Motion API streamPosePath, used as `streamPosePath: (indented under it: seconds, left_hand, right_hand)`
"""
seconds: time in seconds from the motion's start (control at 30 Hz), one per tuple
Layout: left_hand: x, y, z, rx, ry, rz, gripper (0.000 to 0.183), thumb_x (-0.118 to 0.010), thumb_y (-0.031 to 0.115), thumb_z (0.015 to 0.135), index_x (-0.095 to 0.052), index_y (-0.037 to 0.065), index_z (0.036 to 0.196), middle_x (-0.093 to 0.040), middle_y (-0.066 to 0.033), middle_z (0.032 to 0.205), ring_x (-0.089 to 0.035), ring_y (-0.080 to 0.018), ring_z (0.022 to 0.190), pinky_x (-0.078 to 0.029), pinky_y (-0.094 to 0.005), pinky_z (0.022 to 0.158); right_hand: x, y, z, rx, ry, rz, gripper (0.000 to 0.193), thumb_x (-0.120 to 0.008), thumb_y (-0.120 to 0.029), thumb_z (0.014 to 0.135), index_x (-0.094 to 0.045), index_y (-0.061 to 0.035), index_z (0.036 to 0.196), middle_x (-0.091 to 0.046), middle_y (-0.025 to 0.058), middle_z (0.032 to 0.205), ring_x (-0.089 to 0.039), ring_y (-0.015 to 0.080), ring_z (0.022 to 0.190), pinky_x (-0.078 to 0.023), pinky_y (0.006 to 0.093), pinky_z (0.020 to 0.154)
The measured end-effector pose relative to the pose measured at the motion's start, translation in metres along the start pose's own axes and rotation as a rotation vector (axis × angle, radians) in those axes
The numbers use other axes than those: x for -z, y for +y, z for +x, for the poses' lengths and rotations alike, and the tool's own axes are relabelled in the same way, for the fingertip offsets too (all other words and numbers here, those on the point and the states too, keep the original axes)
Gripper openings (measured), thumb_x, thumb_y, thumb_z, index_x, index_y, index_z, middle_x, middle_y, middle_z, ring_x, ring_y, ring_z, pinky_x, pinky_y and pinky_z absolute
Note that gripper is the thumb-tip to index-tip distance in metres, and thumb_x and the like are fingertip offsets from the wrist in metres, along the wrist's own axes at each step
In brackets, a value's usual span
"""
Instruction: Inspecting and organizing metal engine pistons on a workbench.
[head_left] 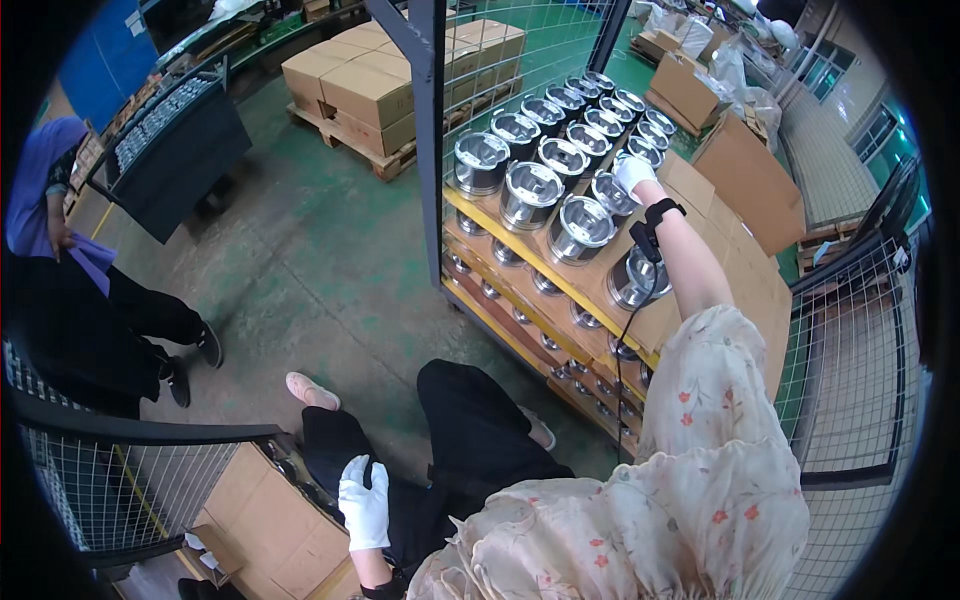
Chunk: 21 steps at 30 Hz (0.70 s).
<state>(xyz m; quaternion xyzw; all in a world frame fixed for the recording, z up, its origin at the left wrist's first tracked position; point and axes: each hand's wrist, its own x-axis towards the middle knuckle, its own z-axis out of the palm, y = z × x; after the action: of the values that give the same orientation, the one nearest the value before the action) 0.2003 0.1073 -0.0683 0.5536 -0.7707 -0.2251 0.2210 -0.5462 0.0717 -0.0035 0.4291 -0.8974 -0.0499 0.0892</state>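
Note:
My right hand (633,173), in a white glove, reaches over a rack of shiny metal cylinders. Its fingers curl at the rim of a piston-like metal cylinder (609,193) that looks slightly tilted; the fingertips are partly hidden. In front of it stand other cylinders, such as a large one (581,228) and one under my forearm (638,278). My left hand (366,503), also gloved in white, hangs low by my legs. Its thumb and fingers are apart, with nothing in them.
Cardboard-covered shelves with a yellow edge (520,237) hold more cylinders in layers. A dark post (428,150) rises at the rack's left corner. A co-worker (70,260) stands at left. Boxes (375,85) lie on a pallet behind; a mesh cart (150,480) is at lower left.

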Motion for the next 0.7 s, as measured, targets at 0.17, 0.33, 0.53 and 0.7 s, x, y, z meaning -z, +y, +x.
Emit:
streamPosePath:
  seconds: [0.17, 0.33, 0.53, 0.7]
  left_hand:
    - [-0.005, 0.007, 0.001, 0.010, -0.074, -0.010, 0.028, -0.067, 0.024, 0.087, -0.067, 0.003, 0.106, -0.066, -0.0150, 0.108, -0.064, -0.0301, 0.098, -0.051, -0.0371, 0.085]
    - [-0.004, 0.009, 0.001, 0.050, -0.135, -0.013, 0.032, -0.064, 0.027, 0.090, -0.065, 0.005, 0.112, -0.064, -0.0162, 0.115, -0.063, -0.0323, 0.103, -0.049, -0.0386, 0.089]
    - [-0.007, 0.004, -0.004, 0.043, -0.146, 0.000, 0.031, -0.065, 0.026, 0.089, -0.066, 0.003, 0.111, -0.064, -0.0169, 0.115, -0.062, -0.0323, 0.103, -0.048, -0.0384, 0.089]
    - [-0.013, 0.002, -0.004, 0.005, -0.025, 0.050, 0.024, -0.071, 0.019, 0.084, -0.070, 0.002, 0.101, -0.067, -0.0122, 0.106, -0.065, -0.0269, 0.094, -0.052, -0.0343, 0.083]
  right_hand:
    - [-0.007, 0.009, 0.009, 0.007, 0.023, 0.021, 0.021, -0.046, -0.018, 0.092, -0.064, -0.0079, 0.100, -0.068, 0.0165, 0.097, -0.065, 0.0341, 0.088, -0.051, 0.0420, 0.075]
    - [-0.001, 0.006, 0.007, -0.007, -0.044, 0.020, 0.029, -0.049, -0.023, 0.089, -0.068, -0.0078, 0.105, -0.067, 0.0181, 0.109, -0.064, 0.0358, 0.100, -0.050, 0.0425, 0.084]
    - [0.072, -0.027, -0.049, 0.007, -0.005, 0.258, 0.034, -0.050, -0.033, 0.092, -0.067, -0.0061, 0.103, -0.068, 0.0192, 0.098, -0.064, 0.0359, 0.091, -0.050, 0.0435, 0.079]
    - [0.153, -0.056, -0.167, -0.105, -0.087, 0.293, 0.041, -0.052, -0.040, 0.089, -0.071, -0.0043, 0.089, -0.068, 0.0195, 0.095, -0.065, 0.0347, 0.090, -0.050, 0.0428, 0.079]
